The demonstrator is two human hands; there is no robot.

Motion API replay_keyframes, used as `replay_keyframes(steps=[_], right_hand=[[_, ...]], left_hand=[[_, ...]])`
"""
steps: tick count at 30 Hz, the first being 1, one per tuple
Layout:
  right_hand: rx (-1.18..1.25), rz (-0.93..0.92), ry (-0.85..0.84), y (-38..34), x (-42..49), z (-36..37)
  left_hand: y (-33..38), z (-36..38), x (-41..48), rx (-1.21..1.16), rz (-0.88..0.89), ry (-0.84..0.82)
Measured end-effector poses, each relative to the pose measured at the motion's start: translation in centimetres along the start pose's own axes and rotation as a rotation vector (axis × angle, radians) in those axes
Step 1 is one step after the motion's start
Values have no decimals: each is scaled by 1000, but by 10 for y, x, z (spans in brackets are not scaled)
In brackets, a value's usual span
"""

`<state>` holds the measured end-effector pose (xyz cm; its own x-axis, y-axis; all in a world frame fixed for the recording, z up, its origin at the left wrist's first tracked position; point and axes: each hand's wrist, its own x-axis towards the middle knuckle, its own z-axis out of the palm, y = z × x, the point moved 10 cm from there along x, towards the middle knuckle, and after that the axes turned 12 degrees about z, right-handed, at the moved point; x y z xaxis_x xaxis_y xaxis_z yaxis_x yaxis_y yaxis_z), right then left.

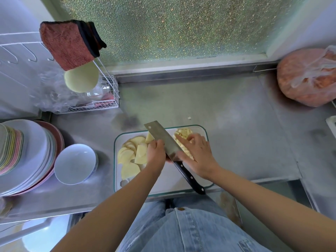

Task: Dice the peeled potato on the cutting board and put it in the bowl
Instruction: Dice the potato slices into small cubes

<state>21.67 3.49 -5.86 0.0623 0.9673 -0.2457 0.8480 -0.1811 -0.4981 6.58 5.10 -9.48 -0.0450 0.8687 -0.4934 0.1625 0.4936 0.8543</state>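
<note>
Two bare forearms reach out over pale blue denim clothing [181, 233] toward a white rectangular cutting board with a green rim [171, 179], which lies at the near edge of the grey steel tabletop [236, 124]. A broad steel cleaver with a black riveted handle [161, 137] runs slantwise across the board. Its handle points toward the person, juts past the near rim and is in neither hand.

The left hand [156, 153] has its fingers curled against the blade's left edge near the heel and seems to hold the cleaver there; how the fingers lie beneath the blade I cannot tell. The right hand [197, 154] lies flat, fingers straight and spread. Its thumb touches the blade's right side and its fingertips rest on a heap of pale yellow diced potato [183, 132] in the board's far right corner. Flat pale yellow potato slices [130, 155] overlap on the board's left half, just beside the left hand.

A round white ceramic bowl [75, 163] stands on the tabletop left of the board, beside a stack of pastel plates [27, 157]. Beyond the board one small potato bit [189, 117] lies on the steel. Farther left is a white wire rack [109, 99], with a rust-red cloth [67, 44] hanging above it. At far right sits a pinkish bundle in thin plastic [307, 77], and a frosted, pebbled window pane [172, 24] closes the back.
</note>
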Motion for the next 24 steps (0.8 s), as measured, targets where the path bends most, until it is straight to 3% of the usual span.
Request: replay_keyframes(steps=[4, 7, 11, 15, 24], right_hand=[[-122, -60, -154, -9, -11, 23], [115, 5, -254, -9, -13, 21], [346, 148, -119, 12, 7, -5], [252, 232, -17, 43, 43, -16], [82, 219, -21, 47, 117, -12]], left_hand=[[4, -1, 1, 34, 28, 20], [13, 0, 2, 82, 102, 22], [14, -10, 7, 111, 114, 86], [9, -21, 17, 123, 66, 130], [17, -27, 48, 258, 82, 143]])
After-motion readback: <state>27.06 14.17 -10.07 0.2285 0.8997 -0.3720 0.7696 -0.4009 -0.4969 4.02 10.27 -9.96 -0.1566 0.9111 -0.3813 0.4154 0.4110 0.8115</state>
